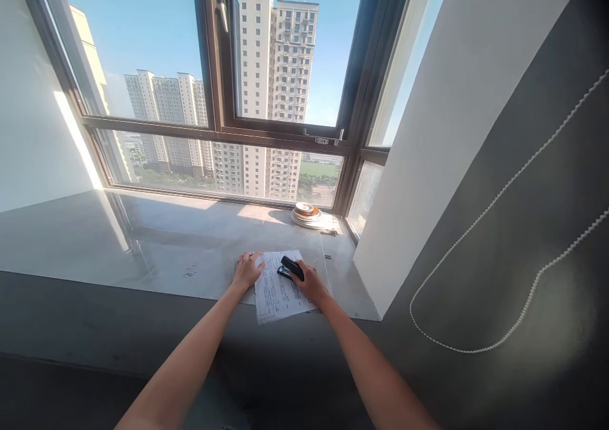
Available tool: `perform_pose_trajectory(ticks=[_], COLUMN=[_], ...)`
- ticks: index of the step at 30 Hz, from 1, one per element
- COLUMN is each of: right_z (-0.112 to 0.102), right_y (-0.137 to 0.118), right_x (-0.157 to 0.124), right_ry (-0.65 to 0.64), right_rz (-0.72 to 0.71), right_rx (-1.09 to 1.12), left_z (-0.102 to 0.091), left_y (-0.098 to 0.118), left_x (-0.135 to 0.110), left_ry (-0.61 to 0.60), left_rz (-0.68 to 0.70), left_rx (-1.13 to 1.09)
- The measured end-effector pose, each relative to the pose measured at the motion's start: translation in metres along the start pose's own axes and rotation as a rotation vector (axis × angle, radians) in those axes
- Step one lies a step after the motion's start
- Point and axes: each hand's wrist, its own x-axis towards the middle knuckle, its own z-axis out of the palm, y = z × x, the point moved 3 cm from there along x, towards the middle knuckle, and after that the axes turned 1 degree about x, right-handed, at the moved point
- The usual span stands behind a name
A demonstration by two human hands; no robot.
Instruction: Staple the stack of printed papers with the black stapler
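Note:
Printed sheets of paper point(277, 300) lie on the window sill, their lower edge reaching past its front edge. My right hand point(311, 283) is wrapped round a black stapler point(292, 267), which is over the upper right part of the sheets with its jaws apart at the left end. Whether the stapler touches the paper I cannot tell. At the upper left edge of the sheets rests my left hand point(248, 270), fingers spread and laid down, partly on the paper and partly on the sill. It holds nothing.
Small loose bits, perhaps staples point(190, 271), lie on the sill point(157, 246) at left. Two small dark strips point(328, 257) are right of the paper. A stack of round, plate-like items point(307, 215) stands near the window. A beaded chain point(476, 351) hangs at right.

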Motion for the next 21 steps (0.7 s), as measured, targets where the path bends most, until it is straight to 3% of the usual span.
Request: perform_pose_trajectory(ticks=[7, 14, 21], right_z=[-0.018, -0.059, -0.077], right_y=[-0.008, 0.021, 0.039], right_x=[-0.039, -0.089, -0.093], right_ry=[0.022, 0.158, 0.107], right_rz=[0.084, 0.239, 0.3], right_rx=[-0.019, -0.133, -0.119], left_z=[-0.002, -0.002, 0.0], left_y=[0.002, 0.006, 0.004], left_x=[-0.001, -0.002, -0.002], left_ry=[-0.02, 0.01, 0.022], left_rz=[-0.005, -0.008, 0.006], left_rx=[0.005, 0.052, 0.037])
